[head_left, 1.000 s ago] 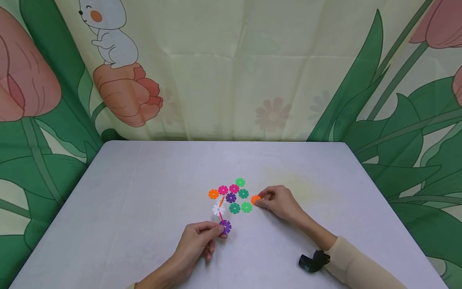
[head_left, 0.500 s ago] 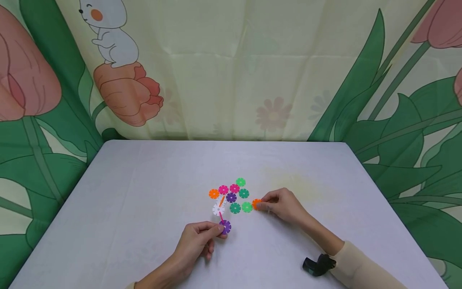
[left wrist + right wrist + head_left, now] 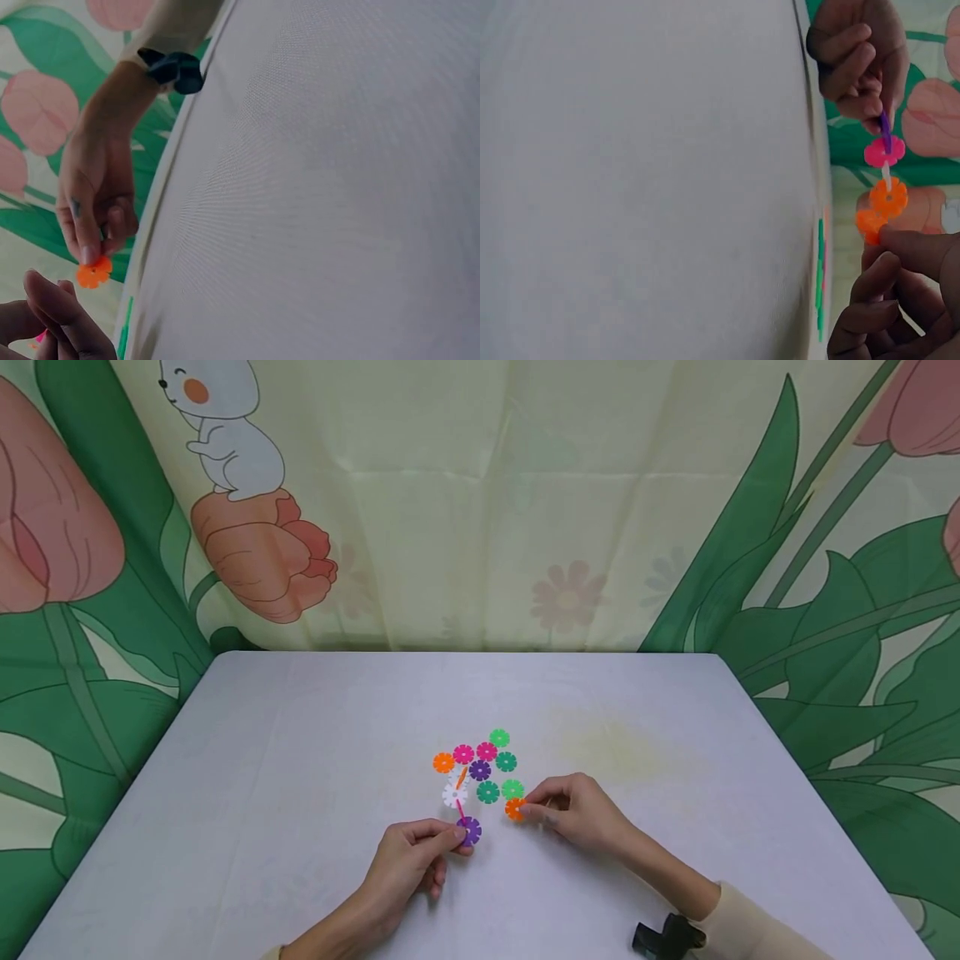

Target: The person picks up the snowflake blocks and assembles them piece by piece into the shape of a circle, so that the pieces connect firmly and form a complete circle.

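My left hand [image 3: 416,864] pinches a purple notched flower-shaped disc [image 3: 471,832] between thumb and fingers. From that disc runs a linked chain: a pink disc [image 3: 885,151] seen edge-on from the head, a white disc [image 3: 454,796], then an orange disc [image 3: 889,197]. Its far end overlaps another white piece in the head view. My right hand [image 3: 577,810] pinches a separate orange disc [image 3: 514,809] by its edge, to the right of the chain. In the left wrist view this orange disc [image 3: 94,272] hangs at the right hand's fingertips, apart from the left hand.
Several loose discs lie flat on the white table [image 3: 315,735] beyond the hands, among them a light green one [image 3: 513,789], a teal one [image 3: 488,792], a dark purple one [image 3: 480,770] and an orange one [image 3: 443,762]. A black wrist camera [image 3: 669,937] sits at the right sleeve.
My right hand first shifts slightly right, then comes nearer to me and left with the orange disc, which now shows more of its face. The left hand and chain stay nearly still.
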Demonstrator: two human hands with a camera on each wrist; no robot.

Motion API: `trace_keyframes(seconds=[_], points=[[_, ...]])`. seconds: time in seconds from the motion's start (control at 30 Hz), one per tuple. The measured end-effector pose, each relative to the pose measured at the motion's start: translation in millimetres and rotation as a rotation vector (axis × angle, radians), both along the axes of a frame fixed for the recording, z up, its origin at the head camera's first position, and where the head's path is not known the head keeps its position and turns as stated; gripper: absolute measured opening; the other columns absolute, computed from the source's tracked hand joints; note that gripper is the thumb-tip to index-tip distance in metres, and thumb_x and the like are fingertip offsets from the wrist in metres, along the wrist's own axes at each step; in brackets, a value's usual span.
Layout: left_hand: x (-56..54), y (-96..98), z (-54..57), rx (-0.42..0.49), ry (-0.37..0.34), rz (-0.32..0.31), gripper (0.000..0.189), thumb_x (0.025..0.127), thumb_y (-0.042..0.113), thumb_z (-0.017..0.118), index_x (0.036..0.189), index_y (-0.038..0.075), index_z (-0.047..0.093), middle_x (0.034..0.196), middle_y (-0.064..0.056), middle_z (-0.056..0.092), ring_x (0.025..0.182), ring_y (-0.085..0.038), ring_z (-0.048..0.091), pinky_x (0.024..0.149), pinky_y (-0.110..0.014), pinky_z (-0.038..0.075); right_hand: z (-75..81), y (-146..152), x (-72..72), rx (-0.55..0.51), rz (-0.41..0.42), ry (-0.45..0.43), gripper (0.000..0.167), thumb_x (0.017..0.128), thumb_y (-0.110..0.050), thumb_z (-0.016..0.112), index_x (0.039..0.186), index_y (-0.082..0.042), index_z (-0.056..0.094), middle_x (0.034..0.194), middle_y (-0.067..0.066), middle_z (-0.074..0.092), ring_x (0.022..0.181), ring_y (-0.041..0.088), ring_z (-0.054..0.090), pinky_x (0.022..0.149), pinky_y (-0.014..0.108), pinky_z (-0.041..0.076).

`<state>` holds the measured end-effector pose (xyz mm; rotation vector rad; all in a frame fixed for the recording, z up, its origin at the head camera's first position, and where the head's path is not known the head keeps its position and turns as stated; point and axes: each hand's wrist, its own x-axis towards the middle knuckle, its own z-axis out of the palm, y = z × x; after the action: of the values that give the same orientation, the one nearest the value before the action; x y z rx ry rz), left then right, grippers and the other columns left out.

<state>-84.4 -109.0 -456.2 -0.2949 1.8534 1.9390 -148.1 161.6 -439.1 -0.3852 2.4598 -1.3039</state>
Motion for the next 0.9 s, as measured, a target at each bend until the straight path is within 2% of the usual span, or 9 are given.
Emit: trace_keyframes(seconds=[0.23,0.5,0.63,0.9], points=[[0.6,3.5,0.5,-0.020,0.006,0.005,0.030,0.099,0.030,0.076,0.113,0.004,0.078,0.094,-0.003,0.082,0.055,-0.010,0.055,0.053,-0.022,0.049,-2.4,-6.9,15.8,-0.015,0.079,0.133,0.007,0.092,-0.026,0.084,0.092,-0.019,0.084,0.084,-0.007,0.077,0.063,0.002,0.055,0.057,0.019,0.047],[1.1,3.9,0.3,-0.004,0.014,-0.013,0.032,0.098,0.029,0.077,0.114,0.002,0.076,0.094,-0.006,0.082,0.056,-0.010,0.056,0.054,-0.022,0.052,-0.6,-15.2,27.9,-0.075,0.128,0.131,0.004,0.091,-0.025,0.085,0.094,-0.022,0.084,0.084,-0.008,0.077,0.064,0.001,0.058,0.059,0.020,0.052],[1.5,3.3,-1.3,0.015,0.021,-0.013,0.030,0.098,0.027,0.077,0.113,0.001,0.075,0.093,-0.006,0.082,0.055,-0.010,0.055,0.054,-0.022,0.052,0.0,-18.4,31.4,-0.109,0.155,0.177,0.004,0.091,-0.025,0.085,0.094,-0.022,0.084,0.081,-0.007,0.075,0.065,0.000,0.058,0.059,0.020,0.052],[3.2,1.8,-0.8,0.043,0.028,-0.015,0.030,0.098,0.026,0.078,0.112,0.000,0.075,0.093,-0.006,0.083,0.055,-0.009,0.055,0.056,-0.022,0.053,-1.4,-23.5,37.6,-0.118,0.181,0.365,0.002,0.092,-0.025,0.084,0.094,-0.024,0.084,0.076,-0.012,0.070,0.064,-0.003,0.051,0.056,0.017,0.046]])
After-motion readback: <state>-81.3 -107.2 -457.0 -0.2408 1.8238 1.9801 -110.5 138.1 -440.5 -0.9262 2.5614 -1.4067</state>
